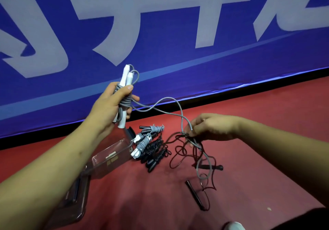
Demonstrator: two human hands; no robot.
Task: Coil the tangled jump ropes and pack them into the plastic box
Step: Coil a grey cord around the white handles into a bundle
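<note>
Head view, down onto red floor [249,122]. Gripped in left hand [108,103]: one grey jump rope [125,102], two white handles together, cord partly wound round them. Pinched in right hand [213,126] fingertips: its loose tail, crossing one tangled dark rope [178,151] with two black handles. Beside one clear plastic box [110,158], toward floor's wall edge: coiled bundles [149,144], at least two grey, black ones too bunched to count.

The bare left forearm rises from the lower left corner, and the left hand [109,103] is held up, thumb across the front and fingers curled round a pair of white plastic jump-rope handles wound with grey cord [124,96]. The bare right forearm enters from the right edge, lower down. The right hand [213,125] points leftward, knuckles up, its fingertips [195,123] pinching the loose grey cord [181,112].
</note>
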